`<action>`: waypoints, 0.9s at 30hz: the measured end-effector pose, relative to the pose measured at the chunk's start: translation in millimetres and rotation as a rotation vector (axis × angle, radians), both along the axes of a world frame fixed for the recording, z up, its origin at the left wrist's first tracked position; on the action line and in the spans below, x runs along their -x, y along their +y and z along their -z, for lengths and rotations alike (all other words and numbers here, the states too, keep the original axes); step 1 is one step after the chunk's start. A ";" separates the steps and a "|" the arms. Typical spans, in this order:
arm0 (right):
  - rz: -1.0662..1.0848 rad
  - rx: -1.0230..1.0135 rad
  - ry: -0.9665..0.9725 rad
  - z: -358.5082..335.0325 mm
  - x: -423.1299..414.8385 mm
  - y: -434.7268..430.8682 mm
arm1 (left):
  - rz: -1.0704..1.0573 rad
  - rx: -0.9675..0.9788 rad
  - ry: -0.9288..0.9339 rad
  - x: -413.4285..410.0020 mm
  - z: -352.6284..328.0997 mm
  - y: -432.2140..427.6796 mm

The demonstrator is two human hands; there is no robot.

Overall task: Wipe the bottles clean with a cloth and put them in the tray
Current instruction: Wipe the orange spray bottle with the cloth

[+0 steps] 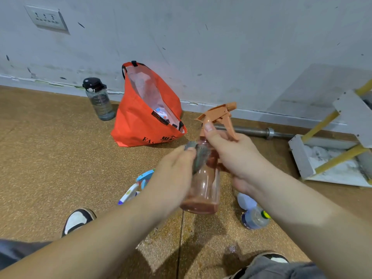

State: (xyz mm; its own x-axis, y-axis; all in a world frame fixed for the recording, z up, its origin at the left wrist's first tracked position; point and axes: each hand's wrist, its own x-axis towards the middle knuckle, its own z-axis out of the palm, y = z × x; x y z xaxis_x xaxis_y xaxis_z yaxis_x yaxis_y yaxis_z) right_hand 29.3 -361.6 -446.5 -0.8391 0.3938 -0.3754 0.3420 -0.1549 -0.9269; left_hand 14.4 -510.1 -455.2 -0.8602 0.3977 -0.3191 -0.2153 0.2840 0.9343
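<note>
Single view: head-worn wide-angle camera, facing forward-down. Close below lens: left hand (174, 172), right hand (238, 158); floor (50, 158) near, wall (221, 47) far.

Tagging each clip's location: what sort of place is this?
Likely a bare indoor storage or utility corner: speckled brown floor, scuffed grey-white wall with a white socket plate, and a grey metal bar lying at the wall's foot.

Your view is evenly lit and fairly bright. Soft shadows and one pale glare patch lie on the floor (50, 158), bottom centre. The wall (201, 37) line bows; edges slightly soft.
</note>
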 end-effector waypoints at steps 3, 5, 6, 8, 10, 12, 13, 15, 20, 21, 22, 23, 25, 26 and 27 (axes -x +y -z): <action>0.015 0.007 0.005 5.3 1.2 -6.6 | 0.206 0.404 0.594 -8.4 8.6 -1.3; 0.070 0.039 0.001 3.3 3.2 -5.2 | 0.307 0.533 0.868 -19.8 18.1 -3.1; 0.105 0.061 0.003 1.5 4.9 -3.3 | 0.352 0.539 0.924 -22.3 23.1 -4.6; 0.171 0.062 0.015 -1.8 8.6 0.9 | 0.360 0.446 0.880 -15.4 36.3 -8.3; 0.201 0.026 0.019 -2.8 10.8 5.1 | 0.261 0.258 0.633 -5.4 42.3 -10.0; 0.205 0.000 0.011 -0.5 10.7 6.5 | 0.127 0.119 0.188 -1.1 39.1 -9.1; 0.201 -0.019 -0.002 2.0 10.3 6.1 | 0.060 0.085 -0.019 0.2 36.9 -7.5; 0.190 -0.039 -0.025 6.5 8.2 3.3 | -0.011 0.081 -0.196 1.6 39.8 -5.1; 0.153 -0.070 -0.023 14.6 8.3 -2.3 | 0.231 0.300 0.505 -10.0 36.9 3.8; 0.147 -0.071 -0.024 14.9 8.0 -2.9 | 0.253 0.321 0.624 -9.0 34.7 2.8; 0.145 -0.066 -0.022 14.5 8.2 -3.4 | 0.268 0.329 0.686 -4.4 37.4 -0.1; 0.147 -0.058 -0.016 12.6 8.5 -3.9 | 0.288 0.323 0.688 1.0 41.0 -3.3; 0.156 -0.065 0.000 8.1 10.5 -0.5 | 0.287 0.207 0.525 11.2 48.7 -9.8; 0.173 -0.072 0.003 6.3 12.0 2.2 | 0.245 0.122 0.363 13.8 50.1 -11.7; 0.196 -0.077 0.001 5.1 13.1 4.9 | 0.186 0.059 0.176 13.2 50.2 -12.3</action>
